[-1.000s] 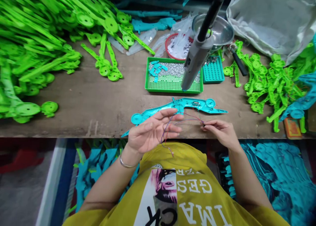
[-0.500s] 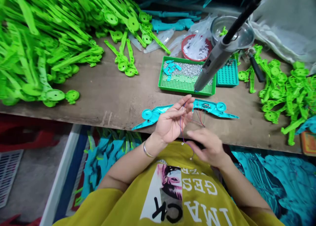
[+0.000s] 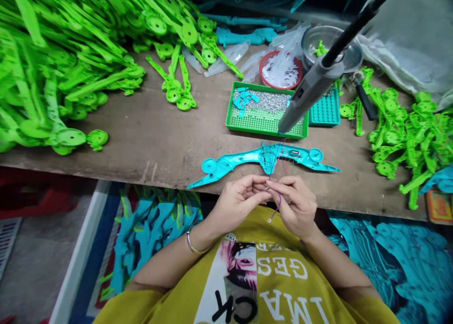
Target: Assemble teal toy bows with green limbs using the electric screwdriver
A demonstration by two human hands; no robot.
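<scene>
My left hand [image 3: 244, 196] and my right hand [image 3: 295, 203] meet in front of my shirt, just off the table's near edge. Both are closed, fingertips pinching thin wires [image 3: 279, 202] between them. A purple wire end with a small pale tip hangs below the fingers. Beyond my hands lies a blue plastic bow-shaped shell [image 3: 240, 160], its hollow inner side facing up. Red and other thin wires run from the shell toward my fingers. A small metallic part [image 3: 293, 153] sits in its right arm. The exact grip on the wires is partly hidden by the fingers.
A grey electric screwdriver [image 3: 307, 90] hangs over a green basket [image 3: 244, 125] of screws and small blue pieces. Green plastic parts [image 3: 71, 55] pile up at left, more [image 3: 392, 126] at right. A red basket [image 3: 262, 71] and metal bowl [image 3: 307, 38] stand behind.
My left hand has come down off the blue shell toward my body, uncovering the shell's middle. My right hand has closed in, and both hands now pinch the wires together.
</scene>
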